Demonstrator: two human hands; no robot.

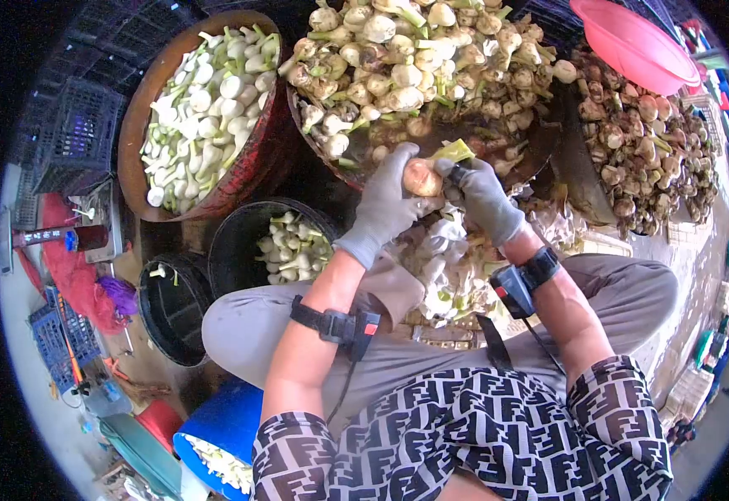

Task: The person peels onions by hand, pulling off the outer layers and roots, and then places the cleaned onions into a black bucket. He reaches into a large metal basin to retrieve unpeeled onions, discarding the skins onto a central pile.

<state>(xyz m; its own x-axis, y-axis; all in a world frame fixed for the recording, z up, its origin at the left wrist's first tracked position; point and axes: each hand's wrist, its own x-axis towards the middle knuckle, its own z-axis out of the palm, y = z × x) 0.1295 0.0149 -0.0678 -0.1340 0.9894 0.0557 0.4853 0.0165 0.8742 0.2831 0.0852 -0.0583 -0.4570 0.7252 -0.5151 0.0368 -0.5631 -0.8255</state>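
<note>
My left hand (388, 204), in a grey glove, is closed around a garlic bulb (422, 178) with brownish outer skin and a cut green stem. My right hand (488, 199), gloved as well, is closed at the bulb's right side, near the stem. A small dark object (456, 174) shows between its thumb and fingers; its kind is hidden. Both hands hover over the near rim of a wide basin (331, 171) heaped with unpeeled garlic (406, 75) and some murky water. Loose garlic skins (456, 271) lie below the hands, between my legs.
A rusty red drum (264, 142) of white, peeled garlic stands left. Nearer are a black bucket (229, 242) with garlic and a smaller black bucket (172, 313). A blue container (231, 409) sits lower left. Soiled garlic (644, 159) is piled right, beneath a pink basin (636, 42).
</note>
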